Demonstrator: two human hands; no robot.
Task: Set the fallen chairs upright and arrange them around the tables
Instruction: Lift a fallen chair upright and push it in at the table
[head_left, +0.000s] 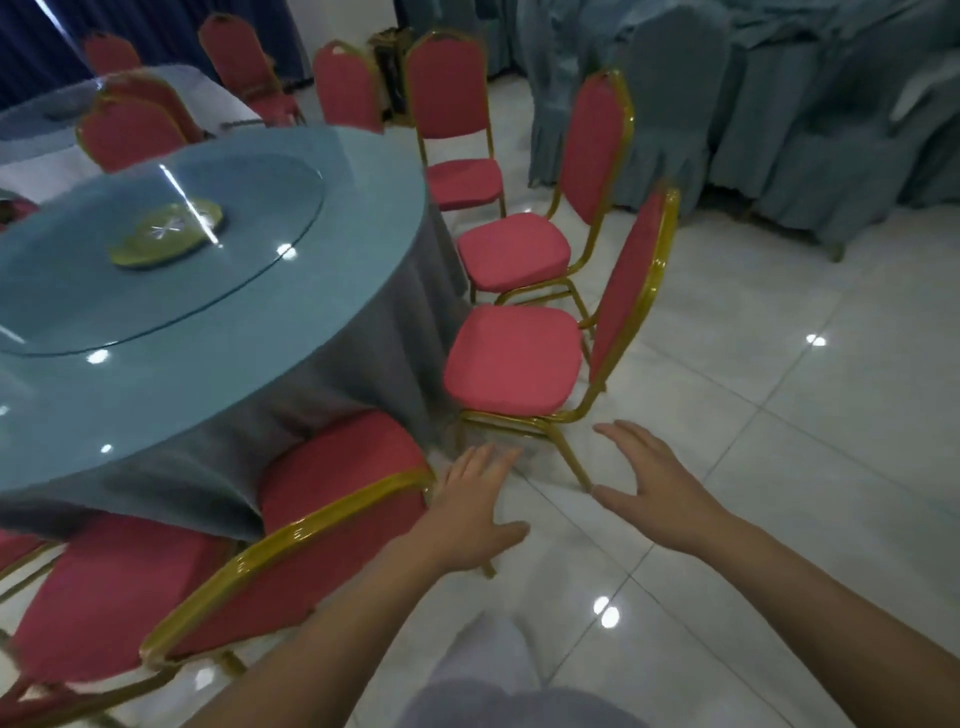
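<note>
The left hand (470, 512) and the right hand (660, 493) both reach out low over the glossy tile floor (779, 467), fingers straight and a bit spread, holding nothing. The left hand is just beside the gold top rail of the nearest banquet chair (291, 571). Contact can't be told; the frame is blurred there.

That chair stands upright w/ its seat tucked toward the round table (337, 338), back to the camera. A second banquet chair (511, 358) stands ahead btwn the two hands' line and the table, also upright and angled side-on. More red chairs follow the table edge. No fallen chair shows in view.

Handling, as judged: tube-metal frame, so stiff and prob. fairly light, i.e. a one-person lift or drag. The gold finish looks smooth and could slip in a loose grip. The padded red fabric gives more friction but squashes. Best hold is likely the top curve of the backrest rail, or both side rails for turning.

On this shiny tile the legs should slide easily, so small pushes suffice. The tablecloth (363, 374) hangs near the floor by the front legs, so it could snag.
</note>
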